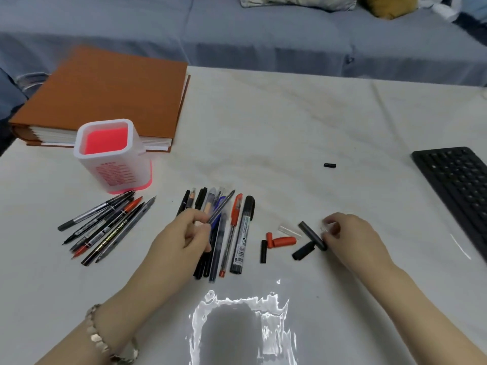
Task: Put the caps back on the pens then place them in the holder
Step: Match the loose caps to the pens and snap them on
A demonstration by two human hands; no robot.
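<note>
The left hand pinches a slim grey pen above the middle pile, seemingly ready for capping, while the right hand pinches what looks like a clear cap among the loose caps; the pink holder stands empty, back left.

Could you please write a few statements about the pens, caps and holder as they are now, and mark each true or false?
1. The left hand holds a grey pen. True.
2. The pen holder already has several pens in it. False: no pen shows inside it; the pens lie on the table.
3. The right hand pinches a clear cap. True.
4. The keyboard lies left of the pen holder. False: it lies at the table's right edge.
5. One small black cap lies alone, apart from the other caps. True.
</note>
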